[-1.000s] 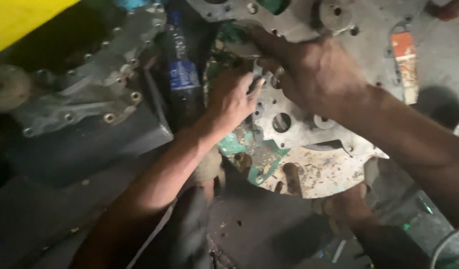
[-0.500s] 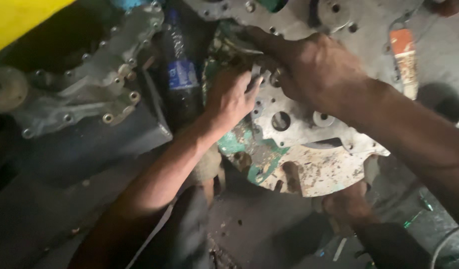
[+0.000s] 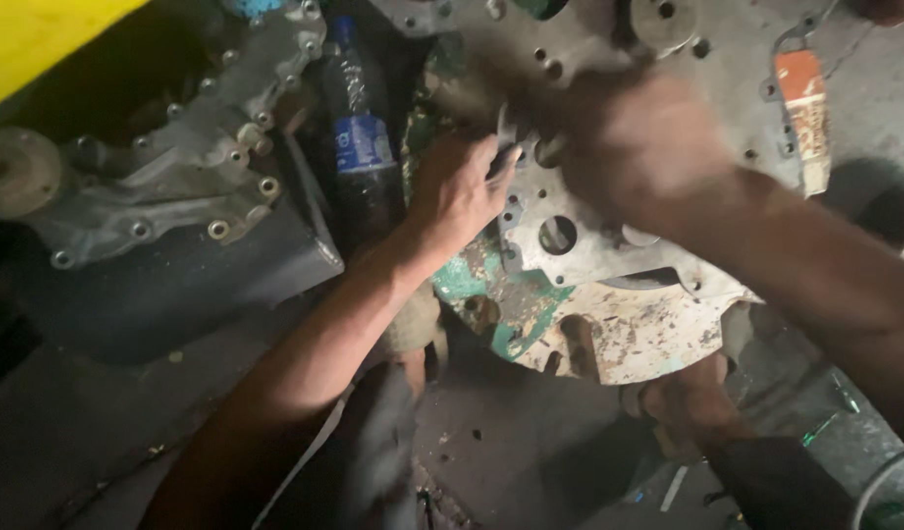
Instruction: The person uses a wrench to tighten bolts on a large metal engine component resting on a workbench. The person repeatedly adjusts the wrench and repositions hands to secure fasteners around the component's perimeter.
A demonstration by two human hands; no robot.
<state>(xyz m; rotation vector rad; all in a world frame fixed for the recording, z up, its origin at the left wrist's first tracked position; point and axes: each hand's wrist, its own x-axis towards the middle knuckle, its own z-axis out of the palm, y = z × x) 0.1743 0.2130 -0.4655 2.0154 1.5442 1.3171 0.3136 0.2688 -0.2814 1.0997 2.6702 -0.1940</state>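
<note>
A grey metal plate (image 3: 609, 245) drilled with several holes lies over a rusty, green-painted round casting (image 3: 531, 314). My left hand (image 3: 457, 191) grips the plate's left edge, fingers curled at a small bright part there. My right hand (image 3: 638, 147), blurred by motion, presses down on the plate's upper part with its fingers closed on the edge close to the left hand. Both forearms reach in from the bottom and the right.
A dark bottle with a blue label (image 3: 362, 147) stands just left of my left hand. An aluminium housing with bolt holes (image 3: 177, 186) lies further left. An orange-and-white pack (image 3: 803, 113) sits on a grey casting (image 3: 727, 59) at the back right. A yellow panel (image 3: 40, 39) fills the top-left corner.
My right hand has shifted slightly right and up over the plate and is now blurred. The left hand keeps its hold on the plate's left edge.
</note>
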